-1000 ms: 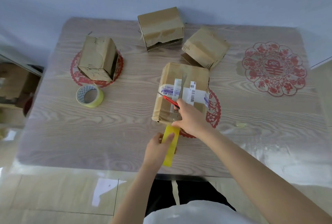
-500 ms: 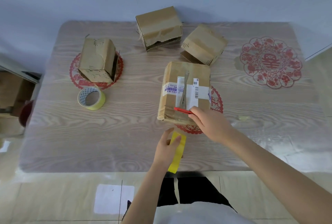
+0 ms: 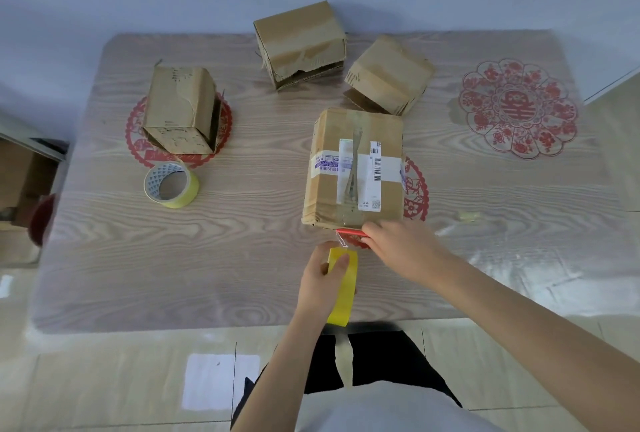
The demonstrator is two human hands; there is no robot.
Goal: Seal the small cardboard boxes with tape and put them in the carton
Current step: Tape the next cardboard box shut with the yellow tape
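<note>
Left hand [image 3: 323, 279] pinches a yellow tape strip [image 3: 343, 293]; right hand [image 3: 403, 251] grips a thin red tool [image 3: 349, 231] (perhaps a cutter) at the near edge of the labelled brown cardboard box [image 3: 356, 168].

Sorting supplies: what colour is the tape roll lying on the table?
Yellow; the tape roll shows best in the head view.

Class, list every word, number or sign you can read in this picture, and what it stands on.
"囍" (seemingly): centre of the round red paper-cut decal on the wooden table.
Barcode, QR code and purple print on the white label of the nearest brown cardboard box: too blurred.
Dark marks on the upright brown cardboard box at left: unreadable.
</note>
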